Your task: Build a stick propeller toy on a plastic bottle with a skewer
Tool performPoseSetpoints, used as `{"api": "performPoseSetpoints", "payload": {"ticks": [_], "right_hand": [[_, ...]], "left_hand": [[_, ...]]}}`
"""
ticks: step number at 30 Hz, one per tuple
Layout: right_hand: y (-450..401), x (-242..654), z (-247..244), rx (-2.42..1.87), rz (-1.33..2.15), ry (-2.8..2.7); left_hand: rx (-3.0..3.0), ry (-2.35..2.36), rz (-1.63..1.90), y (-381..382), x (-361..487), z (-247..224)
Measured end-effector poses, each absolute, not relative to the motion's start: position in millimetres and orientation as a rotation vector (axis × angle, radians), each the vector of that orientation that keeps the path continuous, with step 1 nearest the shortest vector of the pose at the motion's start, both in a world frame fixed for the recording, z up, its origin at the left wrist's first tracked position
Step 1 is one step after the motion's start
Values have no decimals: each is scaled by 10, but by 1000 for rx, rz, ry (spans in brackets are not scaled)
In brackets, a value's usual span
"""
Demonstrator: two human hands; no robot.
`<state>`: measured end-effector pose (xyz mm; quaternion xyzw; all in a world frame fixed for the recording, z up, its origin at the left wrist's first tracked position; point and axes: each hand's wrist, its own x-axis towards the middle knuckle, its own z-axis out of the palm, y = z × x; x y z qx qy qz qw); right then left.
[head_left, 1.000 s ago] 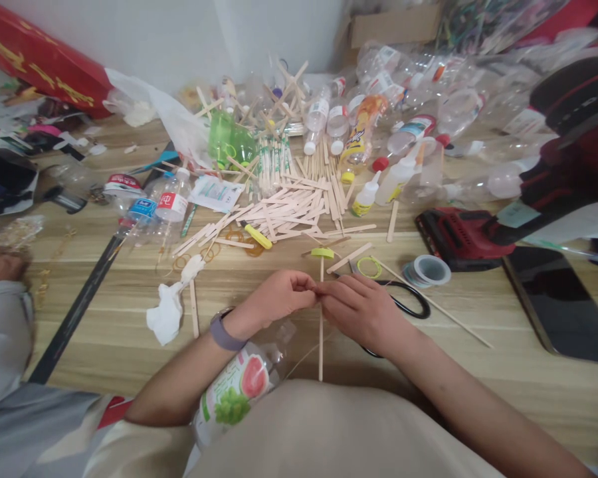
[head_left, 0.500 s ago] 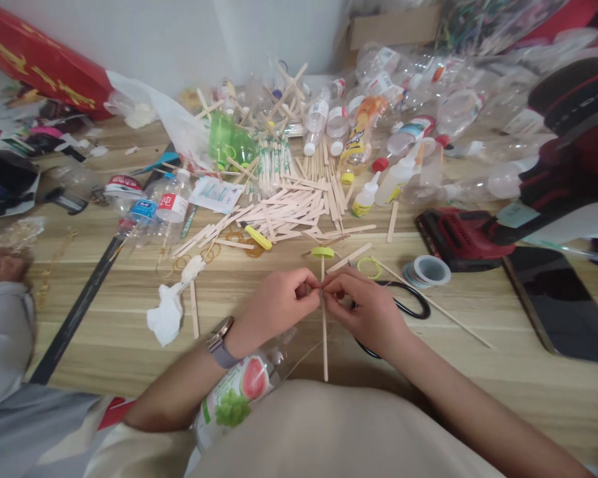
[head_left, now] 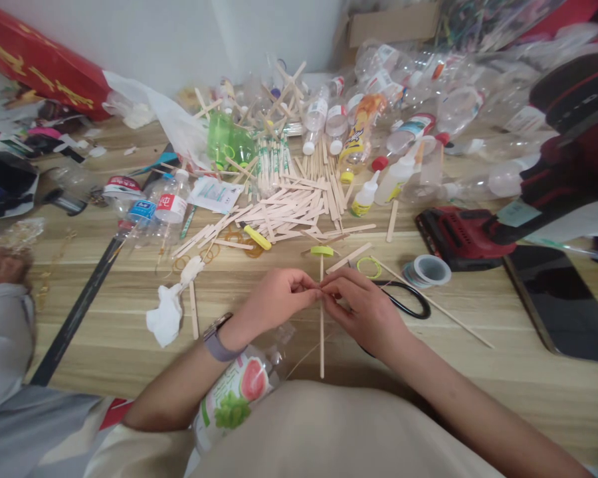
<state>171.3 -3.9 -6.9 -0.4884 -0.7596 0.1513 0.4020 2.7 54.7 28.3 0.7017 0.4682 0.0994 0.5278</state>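
Note:
A thin round wooden stick point(head_left: 321, 345) points away from my body, with a yellow-green bottle cap point(head_left: 321, 251) at its far end. My left hand point(head_left: 282, 299) is closed in a pinch at the middle of the stick. From the other side my right hand point(head_left: 361, 307) pinches at the same spot, fingertips meeting the left ones. Whatever fine thing lies between the fingertips is hidden. A thin strand point(head_left: 303, 359) runs below the hands. Black-handled scissors point(head_left: 418, 305) lie partly under my right hand. A plastic bottle with a fruit label point(head_left: 234, 392) rests under my left forearm.
Flat wooden sticks point(head_left: 289, 209) lie heaped ahead, beside a yellow cutter point(head_left: 257, 236). Plastic bottles point(head_left: 323, 119) crowd the back. At right are a tape roll point(head_left: 427, 271), a red-black power tool point(head_left: 471, 236) and a phone point(head_left: 563, 302). Another person's hand point(head_left: 2, 267) shows at left.
My fingertips have come closer together on the stick. The stick's near end has swung slightly left, and my left wrist has shifted a little. The other things stay put.

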Motion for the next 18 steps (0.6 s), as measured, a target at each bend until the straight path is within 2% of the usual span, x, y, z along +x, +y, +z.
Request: {"api": "performPoseSetpoints", "payload": {"ticks": [11,18], "right_hand": [[-42,1716,-52,-1271,505,-1845],[-55,1699,-111,-1316,339,-1885]], "left_hand": [[2257,1113,286,455,13,254],[1955,1137,265,490,7,294]]}}
